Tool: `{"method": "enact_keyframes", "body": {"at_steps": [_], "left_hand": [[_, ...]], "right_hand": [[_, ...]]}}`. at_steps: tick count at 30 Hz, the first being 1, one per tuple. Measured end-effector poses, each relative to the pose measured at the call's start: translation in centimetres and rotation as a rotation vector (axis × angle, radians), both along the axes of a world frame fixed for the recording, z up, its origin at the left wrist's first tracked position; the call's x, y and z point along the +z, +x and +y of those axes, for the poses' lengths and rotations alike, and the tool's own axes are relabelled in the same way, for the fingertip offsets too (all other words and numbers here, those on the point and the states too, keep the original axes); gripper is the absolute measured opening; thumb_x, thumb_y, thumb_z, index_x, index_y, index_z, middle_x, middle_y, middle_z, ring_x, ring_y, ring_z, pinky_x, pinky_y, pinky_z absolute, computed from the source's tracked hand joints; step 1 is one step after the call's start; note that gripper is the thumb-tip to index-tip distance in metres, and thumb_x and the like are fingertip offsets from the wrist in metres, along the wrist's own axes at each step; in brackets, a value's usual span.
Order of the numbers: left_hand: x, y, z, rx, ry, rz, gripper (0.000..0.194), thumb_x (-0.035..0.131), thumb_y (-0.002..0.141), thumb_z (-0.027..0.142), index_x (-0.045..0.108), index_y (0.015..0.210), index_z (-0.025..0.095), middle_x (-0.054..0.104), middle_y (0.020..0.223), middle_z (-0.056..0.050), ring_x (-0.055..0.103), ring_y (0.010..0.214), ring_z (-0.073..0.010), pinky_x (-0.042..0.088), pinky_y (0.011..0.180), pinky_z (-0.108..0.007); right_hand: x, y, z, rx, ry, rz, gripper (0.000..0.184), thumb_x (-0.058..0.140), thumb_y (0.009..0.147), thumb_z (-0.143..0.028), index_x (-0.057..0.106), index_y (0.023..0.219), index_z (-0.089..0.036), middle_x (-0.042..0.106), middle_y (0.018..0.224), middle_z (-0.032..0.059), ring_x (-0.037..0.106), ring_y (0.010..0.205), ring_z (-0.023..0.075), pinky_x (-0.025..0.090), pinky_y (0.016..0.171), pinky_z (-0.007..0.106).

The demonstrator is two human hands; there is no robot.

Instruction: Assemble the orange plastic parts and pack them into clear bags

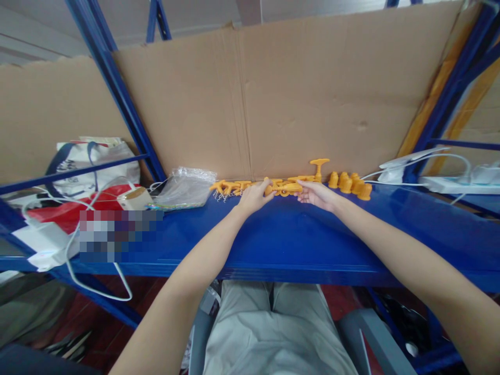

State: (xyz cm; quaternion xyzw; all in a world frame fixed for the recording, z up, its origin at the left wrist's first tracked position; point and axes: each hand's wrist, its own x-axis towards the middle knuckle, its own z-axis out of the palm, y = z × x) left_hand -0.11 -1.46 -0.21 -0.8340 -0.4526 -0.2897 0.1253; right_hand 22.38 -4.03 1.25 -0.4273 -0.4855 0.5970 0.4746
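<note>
My left hand reaches to the back of the blue table, its thumb and fingers closed around a small yellow plastic piece. Just to the right, my right hand pinches the end of a longer yellow plastic piece. More yellow parts lie crowded behind and between the hands, partly hidden by the fingers. Left of my left hand lie several yellow-handled pieces with metal spirals, like corkscrews. Behind my right hand a yellow T-shaped piece stands upright. Several yellow bell-shaped caps stand to its right.
A cardboard sheet walls off the back of the blue table. Clear plastic bags lie to the left, near a red bag, white chargers and cables. A white power strip lies far right. Blue posts frame both sides.
</note>
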Motion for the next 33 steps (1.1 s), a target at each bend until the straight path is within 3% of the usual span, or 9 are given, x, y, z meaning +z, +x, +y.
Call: {"method": "enact_keyframes", "body": {"at_steps": [8, 11, 14, 17, 21, 25, 29, 33], "left_hand": [[0.0, -0.7, 0.5, 0.029, -0.044, -0.095, 0.049, 0.051, 0.096, 0.036, 0.041, 0.141, 0.023, 0.069, 0.12, -0.009, 0.068, 0.107, -0.0236, 0.052, 0.091, -0.036], [-0.2, -2.0, 1.7, 0.108, -0.042, -0.125, 0.044, 0.05, 0.094, 0.029, 0.046, 0.137, 0.022, 0.065, 0.126, -0.011, 0.064, 0.114, -0.0238, 0.051, 0.096, -0.037], [-0.6, -3.5, 2.7, 0.219, -0.107, -0.029, 0.041, 0.05, 0.091, 0.022, 0.054, 0.131, 0.017, 0.06, 0.135, -0.015, 0.055, 0.128, -0.0254, 0.044, 0.106, -0.038], [-1.0, -4.7, 3.2, 0.377, -0.258, 0.085, 0.049, 0.051, 0.09, 0.028, 0.053, 0.137, 0.015, 0.047, 0.15, -0.019, 0.041, 0.141, -0.0333, 0.035, 0.113, -0.05], [-1.1, -5.1, 3.3, 0.454, -0.439, 0.149, 0.052, 0.046, 0.093, 0.036, 0.049, 0.143, 0.02, 0.044, 0.153, -0.017, 0.039, 0.142, -0.0366, 0.028, 0.114, -0.061], [-0.9, -5.1, 3.3, 0.445, -0.428, 0.166, 0.048, 0.045, 0.093, 0.032, 0.054, 0.139, 0.018, 0.054, 0.145, -0.018, 0.049, 0.135, -0.0337, 0.034, 0.112, -0.056], [-0.7, -5.1, 3.4, 0.457, -0.366, 0.163, 0.04, 0.046, 0.091, 0.024, 0.062, 0.127, 0.015, 0.062, 0.134, -0.018, 0.058, 0.126, -0.0318, 0.045, 0.105, -0.047], [-0.8, -5.4, 3.6, 0.492, -0.336, 0.136, 0.034, 0.046, 0.088, 0.016, 0.068, 0.114, 0.013, 0.068, 0.124, -0.02, 0.064, 0.117, -0.0318, 0.05, 0.098, -0.045]], "right_hand": [[0.1, 0.1, 0.3, -0.12, 0.01, 0.071, 0.021, 0.055, 0.096, -0.026, 0.059, 0.077, -0.019, 0.065, 0.058, 0.0008, 0.057, 0.048, 0.0106, 0.05, 0.054, 0.022], [0.0, 0.6, 0.8, -0.188, 0.086, 0.074, 0.017, 0.056, 0.095, -0.028, 0.057, 0.079, -0.02, 0.067, 0.062, 0.0011, 0.06, 0.051, 0.0119, 0.053, 0.058, 0.024], [-0.3, 1.3, 1.6, -0.275, 0.21, 0.031, 0.012, 0.061, 0.091, -0.03, 0.054, 0.084, -0.023, 0.069, 0.07, 0.0003, 0.064, 0.058, 0.0135, 0.055, 0.06, 0.026], [-0.7, 1.8, 2.5, -0.374, 0.341, -0.086, 0.023, 0.071, 0.082, -0.036, 0.052, 0.087, -0.025, 0.069, 0.074, -0.0004, 0.067, 0.065, 0.0163, 0.055, 0.062, 0.028], [-0.7, 1.9, 3.6, -0.529, 0.536, -0.361, 0.029, 0.07, 0.079, -0.042, 0.053, 0.094, -0.025, 0.071, 0.085, 0.0035, 0.069, 0.076, 0.0213, 0.055, 0.07, 0.035], [-0.1, 1.5, 4.0, -0.61, 0.744, -0.911, 0.031, 0.064, 0.084, -0.041, 0.058, 0.106, -0.02, 0.073, 0.1, 0.011, 0.068, 0.092, 0.0291, 0.051, 0.08, 0.041], [0.3, 0.3, 4.1, -0.549, 0.806, -1.332, 0.032, 0.055, 0.091, -0.04, 0.058, 0.114, -0.017, 0.073, 0.108, 0.0162, 0.067, 0.101, 0.0336, 0.045, 0.083, 0.041], [-0.1, -1.2, 4.2, -0.467, 0.806, -1.585, 0.032, 0.05, 0.095, -0.035, 0.056, 0.118, -0.014, 0.071, 0.113, 0.0207, 0.065, 0.107, 0.0348, 0.038, 0.087, 0.042]]}}
